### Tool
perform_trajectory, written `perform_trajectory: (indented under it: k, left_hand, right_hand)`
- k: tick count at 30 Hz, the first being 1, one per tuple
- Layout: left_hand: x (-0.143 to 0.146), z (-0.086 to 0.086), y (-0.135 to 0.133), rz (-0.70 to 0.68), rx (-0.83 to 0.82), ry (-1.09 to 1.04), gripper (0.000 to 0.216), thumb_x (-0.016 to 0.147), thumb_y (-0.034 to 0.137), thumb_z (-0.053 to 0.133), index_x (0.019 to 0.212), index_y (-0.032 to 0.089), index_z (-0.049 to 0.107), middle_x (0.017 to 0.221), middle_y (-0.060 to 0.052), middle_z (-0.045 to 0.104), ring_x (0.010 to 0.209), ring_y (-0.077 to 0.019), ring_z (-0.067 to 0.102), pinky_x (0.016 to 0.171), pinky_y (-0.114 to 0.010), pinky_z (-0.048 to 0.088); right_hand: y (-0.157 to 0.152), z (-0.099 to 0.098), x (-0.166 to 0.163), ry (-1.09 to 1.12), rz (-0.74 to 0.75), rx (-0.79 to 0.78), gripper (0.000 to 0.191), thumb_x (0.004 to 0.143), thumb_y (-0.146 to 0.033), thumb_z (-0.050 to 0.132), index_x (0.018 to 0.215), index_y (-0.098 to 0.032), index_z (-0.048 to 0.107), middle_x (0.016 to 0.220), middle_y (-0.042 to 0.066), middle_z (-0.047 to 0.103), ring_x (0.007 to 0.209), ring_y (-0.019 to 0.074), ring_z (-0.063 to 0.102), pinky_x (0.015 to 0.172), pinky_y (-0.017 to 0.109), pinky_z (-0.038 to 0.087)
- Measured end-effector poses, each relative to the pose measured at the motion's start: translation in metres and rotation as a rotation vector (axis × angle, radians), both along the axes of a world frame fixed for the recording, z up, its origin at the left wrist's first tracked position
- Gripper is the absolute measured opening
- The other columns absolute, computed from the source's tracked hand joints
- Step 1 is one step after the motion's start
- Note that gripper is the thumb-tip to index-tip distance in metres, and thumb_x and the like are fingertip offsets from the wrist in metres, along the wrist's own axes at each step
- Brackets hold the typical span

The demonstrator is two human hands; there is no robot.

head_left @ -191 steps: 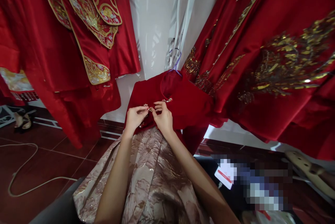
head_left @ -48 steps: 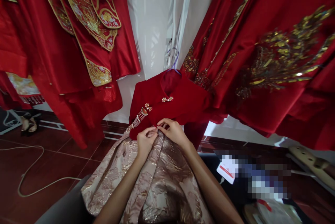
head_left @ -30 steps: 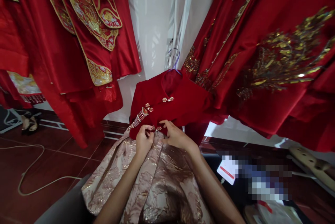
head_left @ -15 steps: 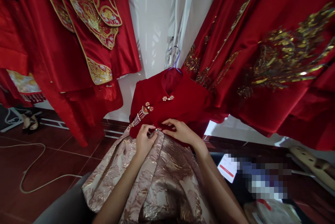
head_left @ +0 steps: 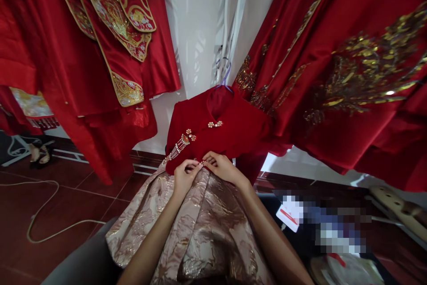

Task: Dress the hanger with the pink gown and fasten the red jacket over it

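A red top [head_left: 230,131] with beaded flower fastenings hangs on a purple hanger [head_left: 226,76], its lower edge meeting a pale pink-gold brocade skirt [head_left: 220,222]. At the waist, the fingertips of my left hand [head_left: 184,178] are pinched on a small beaded button [head_left: 203,163]. From the other side my right hand [head_left: 223,168] closes its thumb and fingers on the same button, so the fingertips of both hands nearly meet and partly hide it. A beaded tassel brooch [head_left: 182,142] lies on the top, up and left of my hands.
Red embroidered garments [head_left: 130,18] hang at the left, and a red gown with gold sequins [head_left: 360,67] hangs at the right. A lit phone [head_left: 289,214] lies at the lower right. Dark shoes [head_left: 40,155] and a pale cable [head_left: 43,214] are on the tiled floor.
My right hand has moved left and slightly inward, its spread fingers closing onto the beaded button. My left hand stays at nearly the same spot.
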State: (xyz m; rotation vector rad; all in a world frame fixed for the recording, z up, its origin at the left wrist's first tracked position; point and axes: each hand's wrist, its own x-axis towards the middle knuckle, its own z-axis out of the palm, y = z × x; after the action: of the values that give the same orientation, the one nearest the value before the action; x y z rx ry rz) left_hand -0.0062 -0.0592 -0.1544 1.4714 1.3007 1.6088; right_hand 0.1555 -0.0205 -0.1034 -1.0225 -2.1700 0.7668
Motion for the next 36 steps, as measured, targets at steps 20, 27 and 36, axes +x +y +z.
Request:
perform_trajectory:
  k: [20, 27, 36]
  left_hand:
    - [-0.01, 0.048, 0.062, -0.177, -0.149, -0.729, 0.025, 0.071, 0.031, 0.071, 0.087, 0.012, 0.067, 0.091, -0.009, 0.07, 0.08, -0.0127, 0.066, 0.085, -0.03, 0.053]
    - [-0.009, 0.05, 0.063, -0.244, -0.174, -0.76, 0.028, 0.069, 0.032, 0.074, 0.091, 0.015, 0.069, 0.097, -0.008, 0.07, 0.086, -0.0125, 0.065, 0.092, -0.032, 0.047]
    - [-0.002, 0.062, 0.061, -0.184, -0.159, -0.547, 0.031, 0.07, 0.043, 0.067, 0.081, 0.015, 0.068, 0.083, -0.006, 0.069, 0.073, -0.0134, 0.063, 0.068, -0.026, 0.05]
  right_hand:
    - [-0.012, 0.038, 0.033, 0.027, 0.048, -0.124, 0.012, 0.074, -0.025, 0.062, 0.083, -0.017, 0.059, 0.074, 0.001, 0.062, 0.069, 0.0125, 0.058, 0.066, 0.026, 0.048]
    - [-0.014, 0.036, 0.027, 0.025, 0.048, -0.126, 0.011, 0.074, -0.022, 0.06, 0.083, -0.017, 0.059, 0.074, 0.001, 0.062, 0.069, 0.0125, 0.058, 0.067, 0.026, 0.048]
    - [-0.016, 0.04, 0.028, -0.027, 0.079, -0.133, 0.011, 0.073, -0.021, 0.06, 0.083, -0.017, 0.059, 0.074, 0.001, 0.063, 0.069, 0.0122, 0.059, 0.066, 0.025, 0.047]
